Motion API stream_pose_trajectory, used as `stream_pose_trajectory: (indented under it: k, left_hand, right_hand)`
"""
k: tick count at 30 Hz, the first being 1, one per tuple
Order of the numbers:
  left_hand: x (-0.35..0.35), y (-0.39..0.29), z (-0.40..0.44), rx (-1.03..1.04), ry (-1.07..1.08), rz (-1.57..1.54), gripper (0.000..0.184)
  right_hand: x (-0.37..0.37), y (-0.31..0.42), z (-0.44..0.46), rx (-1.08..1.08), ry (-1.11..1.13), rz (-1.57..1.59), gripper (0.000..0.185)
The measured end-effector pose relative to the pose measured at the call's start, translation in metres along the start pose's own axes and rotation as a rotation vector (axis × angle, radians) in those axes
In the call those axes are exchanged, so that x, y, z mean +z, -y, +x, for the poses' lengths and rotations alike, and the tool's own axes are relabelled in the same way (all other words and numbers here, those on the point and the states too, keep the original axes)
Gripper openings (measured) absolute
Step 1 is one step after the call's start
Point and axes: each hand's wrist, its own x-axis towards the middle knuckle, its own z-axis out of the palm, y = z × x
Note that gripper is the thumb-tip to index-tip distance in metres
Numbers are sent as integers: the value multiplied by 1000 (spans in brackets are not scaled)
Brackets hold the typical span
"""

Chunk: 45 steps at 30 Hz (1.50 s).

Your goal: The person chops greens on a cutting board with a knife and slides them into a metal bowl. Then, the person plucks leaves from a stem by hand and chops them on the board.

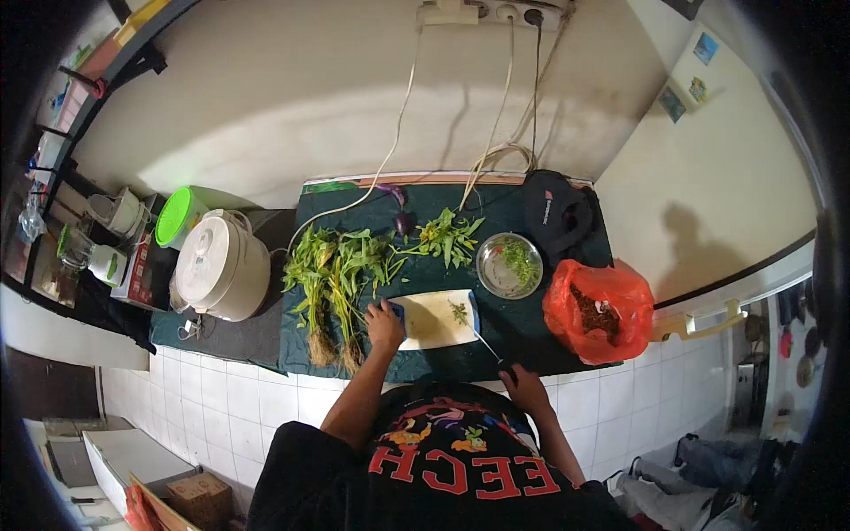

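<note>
- Steel knife (483, 341): right hand's (529, 391) fingers closed round handle, blade reaching chopped greens (459, 311) on board (425, 322).
- Left hand (384, 327) at board's left edge, clear of blade; cannot tell whether fingers grip.
- Judged technique: firm left hold against sliding, blade low and level — less scatter.
- Bowl (484, 274), cut greens inside, just beyond board — easy reach.
- Rooted stems (335, 281) left of board; red bag (567, 326) right.

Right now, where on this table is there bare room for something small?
There's a patch nearer you than the metal bowl, between the knife and red bag. Another lies behind the loose leaves, between the eggplant and black bag, though a cable runs into it. The left is crowded with rooted greens.
</note>
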Motion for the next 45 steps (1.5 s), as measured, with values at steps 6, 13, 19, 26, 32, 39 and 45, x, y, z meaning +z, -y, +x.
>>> stream_pose_trajectory:
  k: [6, 13, 19, 26, 32, 39, 45]
  left_hand:
    - [18, 25, 17, 59, 49, -133, 51]
    - [0, 23, 7, -9, -30, -445, 41]
    - [15, 30, -6, -208, 210, -1287, 16]
    - [-7, 35, -21, -199, 305, -1660, 12]
    - [-68, -52, -17, -64, 138, -1645, 10]
    - [-64, -109, 1, -9, 74, -1713, 7]
    - [-38, -103, 8, -30, 129, -1784, 11]
  right_hand:
    - [-10, -13, -7, 46, 124, -102, 53]
    - [-7, -19, -1, 60, 110, -163, 42]
    - [-26, -3, 2, -63, 158, -81, 46]
    - [-20, 9, 15, -177, 72, -162, 43]
    - [-14, 55, 44, -218, -177, -67, 41]
    - [-11, 61, 78, 59, -331, 7, 32]
    - [-7, 40, 78, 25, -494, -34, 35]
